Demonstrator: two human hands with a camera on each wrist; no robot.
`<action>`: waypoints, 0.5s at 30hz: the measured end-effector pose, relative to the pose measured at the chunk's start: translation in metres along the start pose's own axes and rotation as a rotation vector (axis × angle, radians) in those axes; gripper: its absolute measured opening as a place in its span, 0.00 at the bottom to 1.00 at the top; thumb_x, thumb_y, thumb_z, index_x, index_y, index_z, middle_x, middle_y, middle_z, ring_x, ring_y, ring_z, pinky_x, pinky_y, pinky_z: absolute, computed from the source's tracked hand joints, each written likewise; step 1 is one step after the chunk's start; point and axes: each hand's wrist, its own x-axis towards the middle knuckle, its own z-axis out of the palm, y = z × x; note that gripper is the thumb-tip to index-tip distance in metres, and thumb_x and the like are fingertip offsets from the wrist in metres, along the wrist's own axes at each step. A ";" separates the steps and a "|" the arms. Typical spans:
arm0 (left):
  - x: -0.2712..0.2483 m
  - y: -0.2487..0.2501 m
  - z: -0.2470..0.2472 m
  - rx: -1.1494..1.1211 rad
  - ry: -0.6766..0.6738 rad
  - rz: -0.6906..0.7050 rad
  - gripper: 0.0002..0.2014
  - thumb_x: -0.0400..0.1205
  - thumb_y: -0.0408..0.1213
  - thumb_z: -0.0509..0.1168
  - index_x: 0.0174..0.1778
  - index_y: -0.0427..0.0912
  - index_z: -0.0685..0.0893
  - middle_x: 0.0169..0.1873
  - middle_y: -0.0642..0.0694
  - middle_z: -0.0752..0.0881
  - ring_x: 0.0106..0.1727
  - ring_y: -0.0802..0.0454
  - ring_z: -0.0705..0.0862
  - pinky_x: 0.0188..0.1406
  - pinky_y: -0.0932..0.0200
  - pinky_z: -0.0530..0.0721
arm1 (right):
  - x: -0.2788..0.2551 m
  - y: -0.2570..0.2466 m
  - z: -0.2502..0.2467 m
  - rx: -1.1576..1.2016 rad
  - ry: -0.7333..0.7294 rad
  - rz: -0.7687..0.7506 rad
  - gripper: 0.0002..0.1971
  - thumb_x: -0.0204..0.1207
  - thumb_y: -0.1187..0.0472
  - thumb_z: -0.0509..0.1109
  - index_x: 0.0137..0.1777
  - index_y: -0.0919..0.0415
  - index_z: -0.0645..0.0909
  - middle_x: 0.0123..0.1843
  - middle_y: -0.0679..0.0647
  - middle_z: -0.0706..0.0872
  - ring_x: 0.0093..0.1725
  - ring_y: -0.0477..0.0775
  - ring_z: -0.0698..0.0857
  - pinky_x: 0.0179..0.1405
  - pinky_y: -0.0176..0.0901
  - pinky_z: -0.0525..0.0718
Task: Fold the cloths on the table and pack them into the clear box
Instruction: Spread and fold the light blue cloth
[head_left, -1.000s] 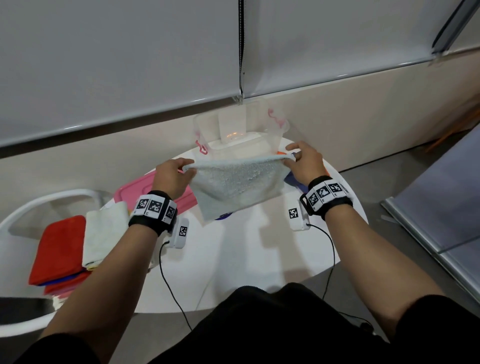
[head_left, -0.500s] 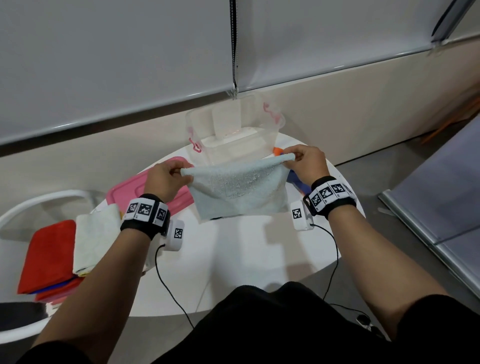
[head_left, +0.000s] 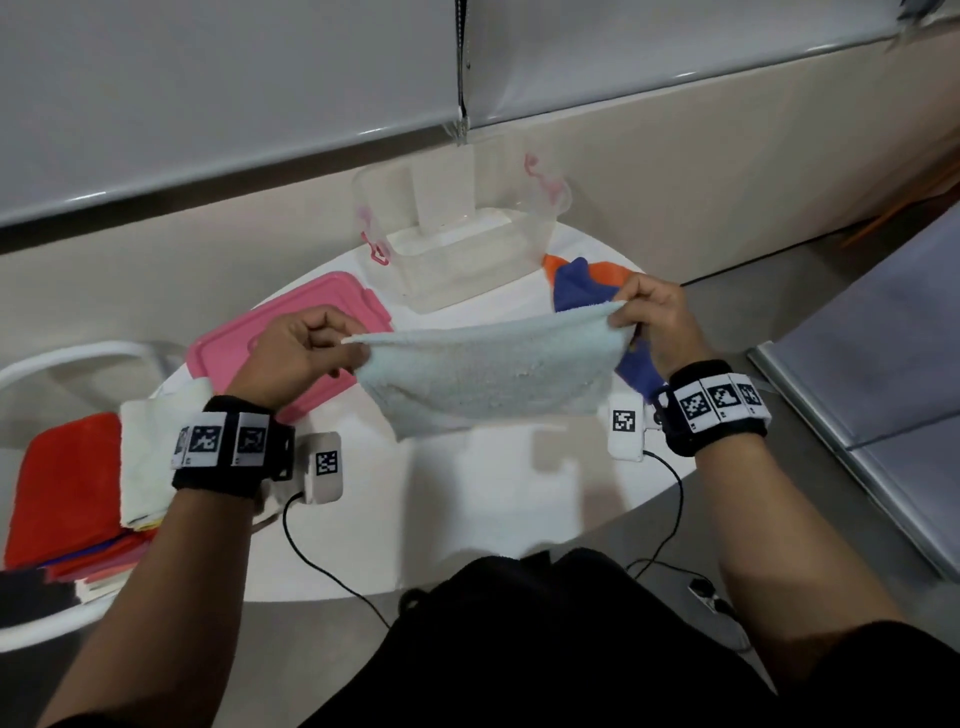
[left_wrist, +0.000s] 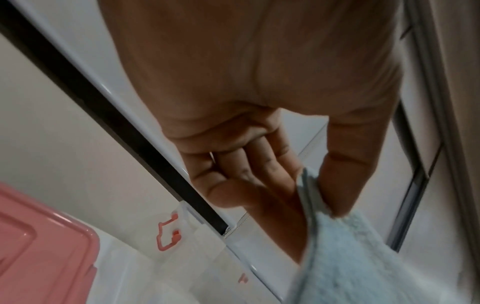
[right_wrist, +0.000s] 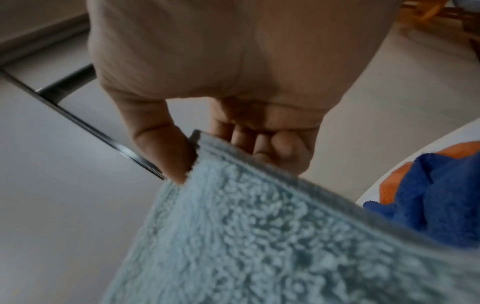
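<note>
A pale blue cloth (head_left: 488, 374) hangs stretched between my two hands above the round white table (head_left: 467, 519). My left hand (head_left: 306, 353) pinches its left top corner; the left wrist view shows thumb and fingers clamped on the cloth (left_wrist: 350, 257). My right hand (head_left: 654, 317) pinches the right top corner, as seen on the cloth (right_wrist: 259, 236) in the right wrist view. The clear box (head_left: 457, 234) stands open at the table's far side, just beyond the cloth. A blue cloth (head_left: 576, 280) and an orange cloth (head_left: 608, 273) lie crumpled beside the box, under my right hand.
The pink lid (head_left: 291, 338) lies flat left of the box. On a white chair (head_left: 52, 358) at the left sits a stack with a red cloth (head_left: 62, 483) and a cream cloth (head_left: 150, 457). A grey panel (head_left: 883, 364) lies on the floor to the right.
The cloth now hangs lower and flatter in front of the box than one second ago, and the blue and orange cloths behind my right hand show more.
</note>
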 end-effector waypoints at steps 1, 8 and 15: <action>0.003 -0.002 -0.001 -0.013 -0.003 -0.008 0.08 0.75 0.21 0.72 0.42 0.38 0.85 0.29 0.48 0.89 0.27 0.56 0.82 0.29 0.67 0.81 | 0.002 -0.001 0.000 0.010 0.005 0.016 0.07 0.57 0.70 0.68 0.26 0.57 0.76 0.19 0.47 0.74 0.21 0.49 0.69 0.20 0.34 0.64; 0.042 -0.062 0.019 0.412 -0.045 -0.204 0.06 0.77 0.36 0.75 0.46 0.41 0.87 0.33 0.48 0.89 0.36 0.53 0.87 0.38 0.63 0.82 | 0.037 0.066 0.008 -0.358 -0.032 0.196 0.11 0.70 0.72 0.79 0.39 0.55 0.83 0.33 0.47 0.82 0.32 0.42 0.78 0.35 0.27 0.76; 0.051 -0.117 0.051 0.543 0.091 -0.325 0.06 0.76 0.39 0.76 0.46 0.44 0.89 0.36 0.51 0.87 0.37 0.57 0.81 0.33 0.75 0.72 | 0.040 0.138 0.015 -0.461 0.037 0.330 0.08 0.71 0.64 0.80 0.47 0.51 0.89 0.45 0.51 0.89 0.43 0.50 0.85 0.49 0.42 0.85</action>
